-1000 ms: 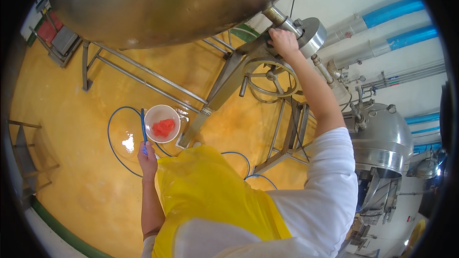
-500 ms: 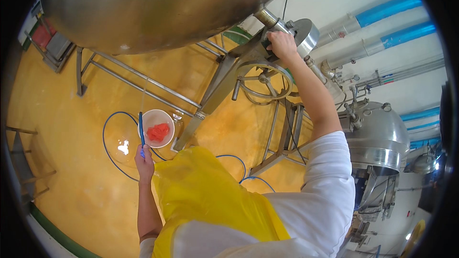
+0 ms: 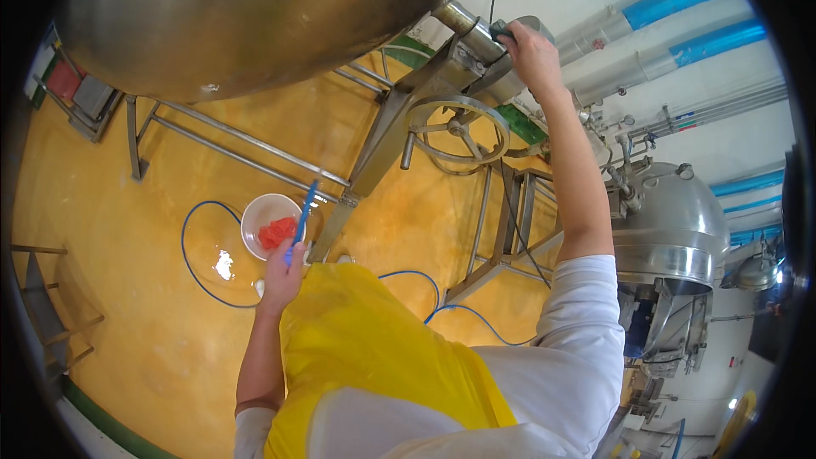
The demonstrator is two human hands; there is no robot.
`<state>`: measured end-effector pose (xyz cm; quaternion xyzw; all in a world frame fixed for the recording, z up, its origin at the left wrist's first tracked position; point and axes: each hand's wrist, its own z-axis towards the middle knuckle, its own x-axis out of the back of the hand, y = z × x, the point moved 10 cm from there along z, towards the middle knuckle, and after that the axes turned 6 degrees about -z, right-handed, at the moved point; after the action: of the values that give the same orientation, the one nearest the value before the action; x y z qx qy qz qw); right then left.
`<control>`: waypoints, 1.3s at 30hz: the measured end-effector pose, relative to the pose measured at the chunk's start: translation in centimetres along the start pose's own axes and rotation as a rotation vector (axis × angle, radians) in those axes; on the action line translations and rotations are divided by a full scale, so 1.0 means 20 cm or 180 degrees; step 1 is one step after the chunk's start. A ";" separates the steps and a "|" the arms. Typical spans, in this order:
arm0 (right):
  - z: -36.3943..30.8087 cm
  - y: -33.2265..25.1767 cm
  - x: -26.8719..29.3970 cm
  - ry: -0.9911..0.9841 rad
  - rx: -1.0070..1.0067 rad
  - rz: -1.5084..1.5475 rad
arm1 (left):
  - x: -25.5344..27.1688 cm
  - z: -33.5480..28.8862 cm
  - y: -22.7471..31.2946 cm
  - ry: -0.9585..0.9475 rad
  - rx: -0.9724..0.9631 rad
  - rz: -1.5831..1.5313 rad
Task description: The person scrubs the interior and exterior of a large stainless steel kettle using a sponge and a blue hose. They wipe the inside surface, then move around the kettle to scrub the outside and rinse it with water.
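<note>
My left hand (image 3: 283,276) is closed around a blue hose wand (image 3: 304,217), its tip slanting up and to the right. Just beyond that hand, a white bucket (image 3: 247,234) with red cloth-like material (image 3: 275,233) in it stands on the floor. Stretched forward, my right hand (image 3: 535,59) grips a dark green scouring pad (image 3: 501,31). It presses the pad near the top of a metal cylinder on the shaft housing (image 3: 481,41) beside the large rounded steel vessel (image 3: 255,17). Part of the pad is hidden by my fingers.
A spoked handwheel (image 3: 459,129) sits below my right forearm, on the vessel's steel frame (image 3: 365,172). Blue hose (image 3: 184,246) loops across the wet yellow floor. At the right are another steel kettle (image 3: 671,221) and wall pipes (image 3: 633,68). A chair-like metal frame (image 3: 42,306) stands at the left.
My right hand has moved up and right along the housing with the pad. The left hand has shifted right, tilting the wand rightward across the bucket's edge.
</note>
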<state>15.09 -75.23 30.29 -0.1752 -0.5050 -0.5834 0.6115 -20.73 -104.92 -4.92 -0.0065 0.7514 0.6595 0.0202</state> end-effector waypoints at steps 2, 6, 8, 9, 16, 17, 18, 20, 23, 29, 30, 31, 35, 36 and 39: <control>-0.03 -0.05 -0.07 -0.0339 -0.0029 0.0022 | -0.12 0.05 0.24 -0.0210 -0.0235 0.0181; -0.06 -0.18 -0.20 -0.0620 0.0343 0.0010 | -0.33 0.16 0.61 -0.0643 -0.0377 0.0493; -0.05 -0.23 -0.29 -0.0913 0.0411 -0.0040 | -0.41 0.22 0.74 -0.0763 -0.0437 0.0605; -0.04 -0.25 -0.31 -0.0975 0.0422 -0.0029 | -0.44 0.25 0.78 -0.0764 -0.0491 0.0604; 0.02 -0.40 -0.56 -0.0905 0.0893 -0.0472 | -0.50 0.31 0.81 -0.0616 -0.0697 0.0642; 0.05 -0.44 -0.56 -0.0716 0.0902 -0.0422 | -0.49 0.30 0.79 -0.0602 -0.0643 0.0626; 0.05 -0.44 -0.57 -0.0698 0.0903 -0.0458 | -0.48 0.29 0.77 -0.0596 -0.0609 0.0609; 0.05 -0.45 -0.57 -0.0663 0.0912 -0.0527 | -0.44 0.29 0.74 -0.0580 -0.0536 0.0572; -0.03 -0.35 -0.67 -0.1247 0.1009 -0.0968 | -0.40 0.28 0.72 -0.0535 -0.0528 0.0656; 0.03 -0.42 -0.61 -0.0979 0.0933 -0.0860 | -0.49 0.28 0.72 -0.0721 -0.0632 0.0598; 0.03 -0.41 -0.62 -0.1122 0.0968 -0.0889 | -0.48 0.28 0.73 -0.0696 -0.0629 0.0586; 0.01 -0.42 -0.65 -0.1324 0.1106 -0.1043 | -0.46 0.28 0.74 -0.0668 -0.0624 0.0572; -0.04 -0.49 -0.76 -0.1323 0.1645 -0.1389 | -0.46 0.29 0.72 -0.0653 -0.0503 0.0490; -0.03 -0.58 -0.76 -0.1081 0.1767 -0.1363 | -0.47 0.29 0.71 -0.0657 -0.0553 0.0527; 0.10 -0.59 -0.73 -0.0792 0.1491 -0.1186 | -0.48 0.28 0.64 -0.0665 -0.0546 0.0602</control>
<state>6.54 -68.94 14.71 -0.0043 -0.7198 -0.5274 0.4514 -11.49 -97.85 7.32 0.1312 0.6834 0.7173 0.0355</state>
